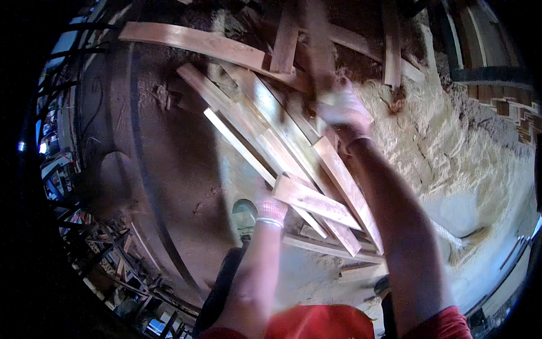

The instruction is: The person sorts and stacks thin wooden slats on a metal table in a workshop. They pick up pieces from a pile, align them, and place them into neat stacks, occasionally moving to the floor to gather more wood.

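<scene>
My left hand, in a pale glove with a reddish cuff, is closed at the near-left end of a short, light wooden board. Its fingertips are partly hidden beside the wood. Farther off and to the right, my gloved right hand is smeared by motion and closed around the lower end of a long wooden board that points away from me. Between the hands lies a loose pile of planks, most slanting from far left to near right. A narrow pale strip lies along the pile's left side.
A long plank crosses the far left, with more boards at the far right. Pale sawdust covers the ground on the right. Stacked wood stands at the far-right edge. A dark line runs across the left floor.
</scene>
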A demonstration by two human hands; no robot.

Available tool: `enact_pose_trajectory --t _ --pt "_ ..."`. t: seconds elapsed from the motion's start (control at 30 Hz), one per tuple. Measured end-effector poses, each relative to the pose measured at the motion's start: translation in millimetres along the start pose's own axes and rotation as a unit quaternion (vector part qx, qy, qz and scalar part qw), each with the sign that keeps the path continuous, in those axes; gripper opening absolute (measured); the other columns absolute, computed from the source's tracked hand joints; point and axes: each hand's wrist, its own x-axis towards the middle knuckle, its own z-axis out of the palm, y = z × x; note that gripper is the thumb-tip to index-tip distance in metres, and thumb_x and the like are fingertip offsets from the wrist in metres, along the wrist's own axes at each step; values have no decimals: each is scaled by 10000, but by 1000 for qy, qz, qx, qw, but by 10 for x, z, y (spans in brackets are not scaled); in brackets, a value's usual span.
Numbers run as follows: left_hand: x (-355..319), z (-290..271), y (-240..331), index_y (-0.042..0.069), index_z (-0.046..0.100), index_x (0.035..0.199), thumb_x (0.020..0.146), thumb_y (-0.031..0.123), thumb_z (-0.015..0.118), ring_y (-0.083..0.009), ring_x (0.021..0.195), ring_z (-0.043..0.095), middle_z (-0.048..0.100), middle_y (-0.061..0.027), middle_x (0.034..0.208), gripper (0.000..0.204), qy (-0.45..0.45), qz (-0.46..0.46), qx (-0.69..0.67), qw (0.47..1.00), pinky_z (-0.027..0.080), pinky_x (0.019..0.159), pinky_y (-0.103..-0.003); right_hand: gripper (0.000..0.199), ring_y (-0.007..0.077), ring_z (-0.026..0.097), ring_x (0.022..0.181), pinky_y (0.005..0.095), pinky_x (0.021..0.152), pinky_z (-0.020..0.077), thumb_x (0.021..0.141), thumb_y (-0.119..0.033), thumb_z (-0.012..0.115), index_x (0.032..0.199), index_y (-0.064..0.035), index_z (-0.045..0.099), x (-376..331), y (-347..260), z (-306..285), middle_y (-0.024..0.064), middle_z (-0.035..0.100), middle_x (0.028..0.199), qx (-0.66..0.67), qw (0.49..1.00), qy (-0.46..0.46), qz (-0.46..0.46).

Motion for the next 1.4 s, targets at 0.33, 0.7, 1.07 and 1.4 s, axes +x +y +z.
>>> enact_pose_trajectory --t 0.33,0.7,1.07,1.4 --pt "-492 -16 135 14 499 1512 951 646 684 -295 1403 507 539 -178 1530 865 12 -46 93 995 456 1187 -433 169 227 680 897 465 948 552 933 -259 713 863 -107 687 -957 960 972 48 671 846 -252 873 79 -411" --pt "-1355 -437 -261 29 507 1512 949 682 649 -304 1390 521 552 -173 1518 874 11 -84 269 959 457 1183 -448 555 344 722 1016 477 929 574 780 -339 782 1211 -25 626 -1989 845 258 202 723 1050 279 919 -276 -38" --pt "-2797 122 -339 43 514 1512 947 717 614 -312 1377 534 566 -169 1506 885 -34 -133 329 934 458 1180 -463 501 359 762 960 476 850 586 721 -428 779 1069 -70 817 -3061 129 -1344 215 779 1028 101 944 -298 -101" --pt "-4699 1572 -66 56 521 1512 946 749 583 -319 1365 547 579 -165 1495 898 -165 -162 403 886 459 1177 -476 562 363 749 970 481 856 566 750 -435 769 1064 30 788 -4889 -868 -3400 223 782 1046 47 953 -274 -118"
